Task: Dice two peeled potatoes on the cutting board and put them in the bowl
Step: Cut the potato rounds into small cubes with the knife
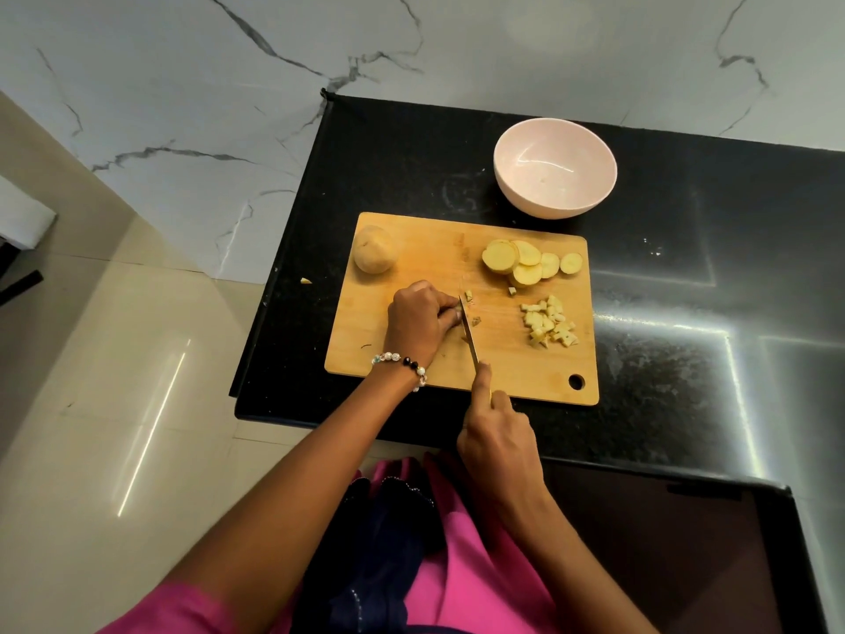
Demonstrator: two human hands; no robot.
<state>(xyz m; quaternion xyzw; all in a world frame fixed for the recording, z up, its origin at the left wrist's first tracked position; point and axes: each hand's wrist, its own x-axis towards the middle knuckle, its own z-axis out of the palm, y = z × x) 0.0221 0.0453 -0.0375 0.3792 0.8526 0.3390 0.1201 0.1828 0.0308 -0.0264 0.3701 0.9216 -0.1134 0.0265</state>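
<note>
So we've got our left hand (418, 315) curled down on the rectangular light wooden cutting board (411, 368), fingertips tucked over a small bit of potato that's mostly hidden under them, so we can't really tell its shape. Our right hand (496, 434) is wrapped around the handle of a slim steel-bladed kitchen knife (468, 334), with the forefinger stretched out along the top of the blade. The blade sits right against the left fingertips, on their right side, edge down on the board. Just past the blade from those fingertips there are a couple of tiny pale yellow cut bits (471, 308). Further to the right of our fingers, well apart from the knife, is a loose pile of pale yellow diced potato cubes (551, 322), and beyond that pile an overlapping row of round yellow potato slices (526, 263). The second potato, whole and pale tan (375, 249), sits on the far left corner of the board, just beyond our left knuckles. The round pale pink bowl (555, 169) stands on the glossy black stone countertop (686, 290) past the board's far edge, nothing in it. One stray potato scrap (305, 280) lies on the counter off the board's left side. A beaded bracelet (404, 364) is on our left wrist.
</note>
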